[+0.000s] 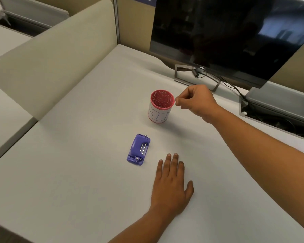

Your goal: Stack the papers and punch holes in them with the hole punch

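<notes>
A purple hole punch (138, 150) lies on the white desk (77, 155), near the middle. Just right of it and nearer to me, my left hand (172, 186) rests flat on the desk, palm down, fingers slightly apart, holding nothing. Farther back stands a red cup (161, 106) wrapped in white paper with "BIN" written on it. My right hand (195, 100) hovers beside the cup's right rim with fingertips pinched together; whether something tiny sits between them I cannot tell. No sheets of paper are visible.
A dark Dell monitor (235, 35) on a grey stand (197, 76) stands at the back right, with cables trailing into a cable tray (270, 109). A beige partition panel (51, 58) borders the desk on the left.
</notes>
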A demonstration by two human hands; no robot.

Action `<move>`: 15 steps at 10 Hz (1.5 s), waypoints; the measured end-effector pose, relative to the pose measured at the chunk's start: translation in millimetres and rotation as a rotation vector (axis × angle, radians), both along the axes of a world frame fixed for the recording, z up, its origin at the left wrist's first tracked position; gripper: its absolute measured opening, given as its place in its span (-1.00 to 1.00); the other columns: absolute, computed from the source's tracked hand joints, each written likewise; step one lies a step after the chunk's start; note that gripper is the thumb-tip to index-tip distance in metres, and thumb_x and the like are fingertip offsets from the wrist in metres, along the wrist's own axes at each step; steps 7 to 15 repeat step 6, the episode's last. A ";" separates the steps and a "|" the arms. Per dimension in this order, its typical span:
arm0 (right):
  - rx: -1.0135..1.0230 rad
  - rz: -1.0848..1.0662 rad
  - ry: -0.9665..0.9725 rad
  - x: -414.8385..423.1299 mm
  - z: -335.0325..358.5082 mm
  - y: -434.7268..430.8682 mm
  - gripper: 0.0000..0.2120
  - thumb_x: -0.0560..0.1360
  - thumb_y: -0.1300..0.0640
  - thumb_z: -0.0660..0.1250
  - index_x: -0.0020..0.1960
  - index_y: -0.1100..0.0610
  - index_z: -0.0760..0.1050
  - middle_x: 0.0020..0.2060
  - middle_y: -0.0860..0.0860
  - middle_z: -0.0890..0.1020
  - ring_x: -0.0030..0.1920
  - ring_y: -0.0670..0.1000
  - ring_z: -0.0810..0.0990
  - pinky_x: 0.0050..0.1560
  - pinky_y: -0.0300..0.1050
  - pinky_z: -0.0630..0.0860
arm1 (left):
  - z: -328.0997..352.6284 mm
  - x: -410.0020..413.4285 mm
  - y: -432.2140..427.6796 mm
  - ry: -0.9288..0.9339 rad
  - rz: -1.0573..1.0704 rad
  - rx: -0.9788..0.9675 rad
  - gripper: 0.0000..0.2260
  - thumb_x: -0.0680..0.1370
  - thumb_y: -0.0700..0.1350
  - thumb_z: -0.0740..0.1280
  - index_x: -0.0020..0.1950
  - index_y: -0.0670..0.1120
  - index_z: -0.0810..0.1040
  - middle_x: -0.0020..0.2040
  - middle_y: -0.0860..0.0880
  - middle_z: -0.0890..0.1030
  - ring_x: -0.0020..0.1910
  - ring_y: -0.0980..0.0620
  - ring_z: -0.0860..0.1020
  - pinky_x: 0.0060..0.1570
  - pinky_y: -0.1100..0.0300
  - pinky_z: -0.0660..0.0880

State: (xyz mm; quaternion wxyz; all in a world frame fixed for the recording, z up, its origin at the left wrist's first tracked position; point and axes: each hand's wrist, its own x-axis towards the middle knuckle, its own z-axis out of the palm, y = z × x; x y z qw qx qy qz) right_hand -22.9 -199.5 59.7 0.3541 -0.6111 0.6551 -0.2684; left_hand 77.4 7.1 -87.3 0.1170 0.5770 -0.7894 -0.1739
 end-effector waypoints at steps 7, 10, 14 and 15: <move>-0.111 0.063 0.068 0.1 -12.9 22.4 -0.87 0.46 0.23 0.46 -0.04 0.03 0.65 -0.18 -0.12 0.67 -0.17 -0.16 0.63 -0.35 -0.52 0.46 | 2.0 -1.2 4.2 0.044 0.024 0.028 -0.39 0.59 0.24 0.05 0.52 -0.10 0.31 0.60 -0.11 0.18 0.58 -0.13 0.09 0.48 -0.10 -0.14; -0.111 0.063 0.068 0.1 -12.9 22.4 -0.87 0.46 0.23 0.46 -0.04 0.03 0.65 -0.18 -0.12 0.67 -0.17 -0.16 0.63 -0.35 -0.52 0.46 | 2.0 -1.2 4.2 0.044 0.024 0.028 -0.39 0.59 0.24 0.05 0.52 -0.10 0.31 0.60 -0.11 0.18 0.58 -0.13 0.09 0.48 -0.10 -0.14; -0.111 0.063 0.068 0.1 -12.9 22.4 -0.87 0.46 0.23 0.46 -0.04 0.03 0.65 -0.18 -0.12 0.67 -0.17 -0.16 0.63 -0.35 -0.52 0.46 | 2.0 -1.2 4.2 0.044 0.024 0.028 -0.39 0.59 0.24 0.05 0.52 -0.10 0.31 0.60 -0.11 0.18 0.58 -0.13 0.09 0.48 -0.10 -0.14; -0.111 0.063 0.068 0.1 -12.9 22.4 -0.87 0.46 0.23 0.46 -0.04 0.03 0.65 -0.18 -0.12 0.67 -0.17 -0.16 0.63 -0.35 -0.52 0.46 | 2.0 -1.2 4.2 0.044 0.024 0.028 -0.39 0.59 0.24 0.05 0.52 -0.10 0.31 0.60 -0.11 0.18 0.58 -0.13 0.09 0.48 -0.10 -0.14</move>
